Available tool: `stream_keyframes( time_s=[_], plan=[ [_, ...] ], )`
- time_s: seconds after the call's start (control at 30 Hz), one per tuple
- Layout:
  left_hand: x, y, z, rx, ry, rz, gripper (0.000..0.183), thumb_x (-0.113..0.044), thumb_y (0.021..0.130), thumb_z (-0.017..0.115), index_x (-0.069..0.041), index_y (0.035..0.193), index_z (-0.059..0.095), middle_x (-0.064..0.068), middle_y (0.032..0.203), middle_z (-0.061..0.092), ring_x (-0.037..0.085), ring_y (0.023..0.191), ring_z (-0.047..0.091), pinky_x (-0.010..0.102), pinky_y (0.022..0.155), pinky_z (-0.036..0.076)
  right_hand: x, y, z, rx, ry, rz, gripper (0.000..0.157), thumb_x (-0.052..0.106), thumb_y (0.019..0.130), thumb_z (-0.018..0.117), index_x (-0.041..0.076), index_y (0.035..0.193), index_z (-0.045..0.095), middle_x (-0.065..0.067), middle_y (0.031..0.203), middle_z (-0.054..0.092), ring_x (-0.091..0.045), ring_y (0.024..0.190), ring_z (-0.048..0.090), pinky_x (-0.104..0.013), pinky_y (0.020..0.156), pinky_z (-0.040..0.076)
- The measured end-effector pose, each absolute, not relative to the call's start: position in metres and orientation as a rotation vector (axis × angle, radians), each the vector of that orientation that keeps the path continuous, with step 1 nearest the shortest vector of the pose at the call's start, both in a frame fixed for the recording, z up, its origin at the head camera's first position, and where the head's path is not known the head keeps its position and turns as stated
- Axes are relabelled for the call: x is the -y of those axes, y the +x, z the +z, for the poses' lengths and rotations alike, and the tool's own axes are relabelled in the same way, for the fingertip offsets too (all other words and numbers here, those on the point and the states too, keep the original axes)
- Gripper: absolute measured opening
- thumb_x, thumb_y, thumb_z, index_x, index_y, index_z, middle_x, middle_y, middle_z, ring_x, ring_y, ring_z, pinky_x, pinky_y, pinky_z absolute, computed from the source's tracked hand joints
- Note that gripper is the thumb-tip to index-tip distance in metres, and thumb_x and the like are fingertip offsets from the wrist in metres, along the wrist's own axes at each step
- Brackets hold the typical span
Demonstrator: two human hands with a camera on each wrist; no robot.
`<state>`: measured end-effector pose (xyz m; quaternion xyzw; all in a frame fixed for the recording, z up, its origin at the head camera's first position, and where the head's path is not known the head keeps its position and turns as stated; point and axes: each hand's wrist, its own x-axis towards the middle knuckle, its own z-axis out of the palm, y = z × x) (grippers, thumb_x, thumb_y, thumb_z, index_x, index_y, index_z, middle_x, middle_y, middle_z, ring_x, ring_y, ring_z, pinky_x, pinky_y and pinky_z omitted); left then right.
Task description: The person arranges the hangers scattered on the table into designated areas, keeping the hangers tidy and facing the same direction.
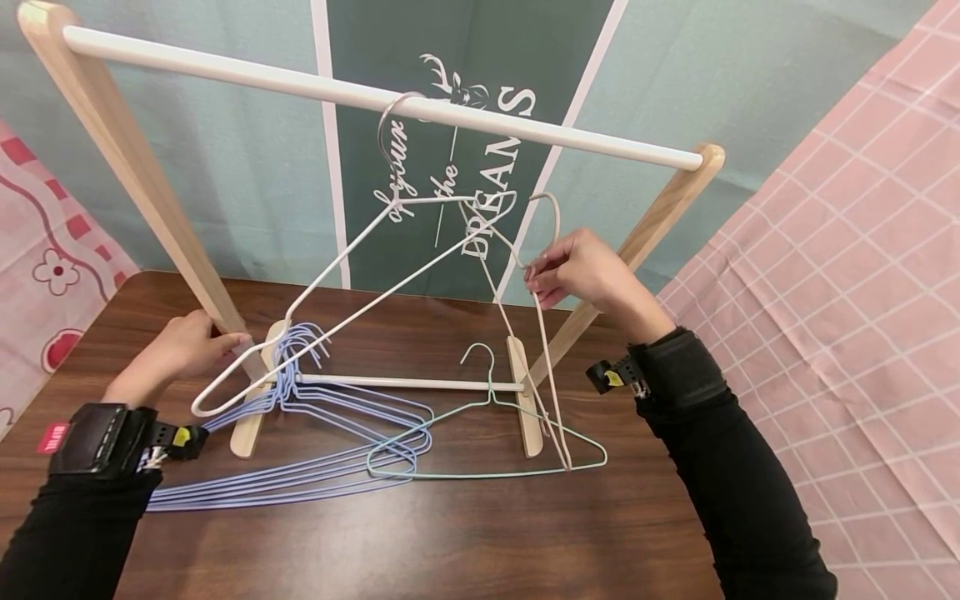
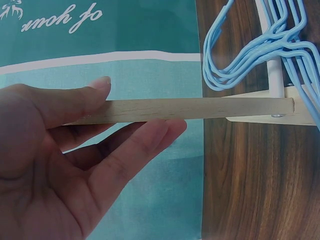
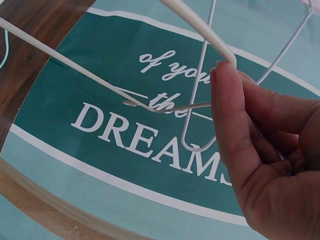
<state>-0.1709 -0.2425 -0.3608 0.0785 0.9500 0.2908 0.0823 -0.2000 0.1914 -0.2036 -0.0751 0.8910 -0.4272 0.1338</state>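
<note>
My left hand (image 1: pixel 191 346) holds the left wooden upright (image 1: pixel 142 175) of a small clothes rack low down, thumb on one side and fingers on the other in the left wrist view. Up at the right, my right hand (image 1: pixel 581 267) pinches a beige hanger (image 1: pixel 556 218) just below its hook, which is off the rod. A white hanger (image 1: pixel 342 258) hangs by its metal hook from the white top rod (image 1: pixel 247 73), tilted in the head view. Its right end overlaps the beige hanger there.
Several blue hangers (image 1: pixel 288 383) lie bunched by the rack's left foot. A pale green hanger (image 1: pixel 491 476) lies beside them near the right foot (image 1: pixel 528 429). The lower white bar (image 1: pixel 405 383) joins both feet on the brown table (image 1: pixel 450 542). Curtains (image 1: pixel 247 217) stand behind.
</note>
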Motion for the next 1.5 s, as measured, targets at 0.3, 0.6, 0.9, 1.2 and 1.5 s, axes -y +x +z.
stream_keyframes(
  time_s=[0.3, 0.6, 0.9, 1.2, 1.5],
  plan=[
    [0.2427, -0.1707, -0.3616, -2.825, 0.229, 0.883, 0.038, -0.021, 0.093, 0.053, 0.017, 0.093, 0.058, 0.003, 0.063, 0.061, 0.025, 0.063, 0.06, 0.034, 0.055, 0.044, -0.1904, -0.2018, -0.2003, -2.614, -0.202, -1.215, 0.011, -0.006, 0.08, 0.065, -0.011, 0.09, 0.066, -0.014, 0.078, 0.066, -0.018, 0.056, 0.064, -0.033, 0.06, 0.053],
    [0.2432, -0.1703, -0.3608, -2.847, 0.266, 0.868, 0.035, -0.02, 0.092, 0.054, 0.014, 0.089, 0.06, 0.003, 0.063, 0.06, 0.019, 0.059, 0.057, 0.032, 0.054, 0.041, -0.1908, -0.2017, -0.1997, -2.615, -0.196, -1.232, 0.01, -0.006, 0.08, 0.064, -0.011, 0.089, 0.065, -0.013, 0.078, 0.065, -0.018, 0.056, 0.063, -0.032, 0.059, 0.053],
    [0.2429, -0.1702, -0.3609, -2.84, 0.247, 0.877, 0.036, -0.02, 0.093, 0.054, 0.016, 0.091, 0.059, 0.002, 0.062, 0.06, 0.018, 0.059, 0.057, 0.032, 0.054, 0.042, -0.1914, -0.202, -0.1971, -2.612, -0.178, -1.233, 0.01, -0.006, 0.081, 0.064, -0.011, 0.09, 0.065, -0.014, 0.079, 0.065, -0.019, 0.057, 0.064, -0.034, 0.06, 0.053],
    [0.2436, -0.1703, -0.3617, -2.849, 0.256, 0.864, 0.036, -0.022, 0.092, 0.054, 0.014, 0.089, 0.06, 0.003, 0.063, 0.059, 0.018, 0.059, 0.055, 0.032, 0.054, 0.04, -0.1898, -0.2048, -0.1958, -2.597, -0.208, -1.248, 0.013, -0.008, 0.081, 0.063, -0.014, 0.092, 0.064, -0.013, 0.077, 0.064, -0.019, 0.058, 0.064, -0.033, 0.06, 0.053],
    [0.2427, -0.1708, -0.3619, -2.837, 0.233, 0.886, 0.038, -0.021, 0.093, 0.053, 0.016, 0.091, 0.058, 0.002, 0.063, 0.06, 0.017, 0.059, 0.057, 0.031, 0.053, 0.042, -0.1836, -0.2082, -0.2038, -2.631, -0.228, -1.219, 0.01, -0.009, 0.081, 0.062, -0.013, 0.09, 0.064, -0.019, 0.077, 0.065, -0.019, 0.056, 0.064, -0.033, 0.058, 0.053]
  ],
)
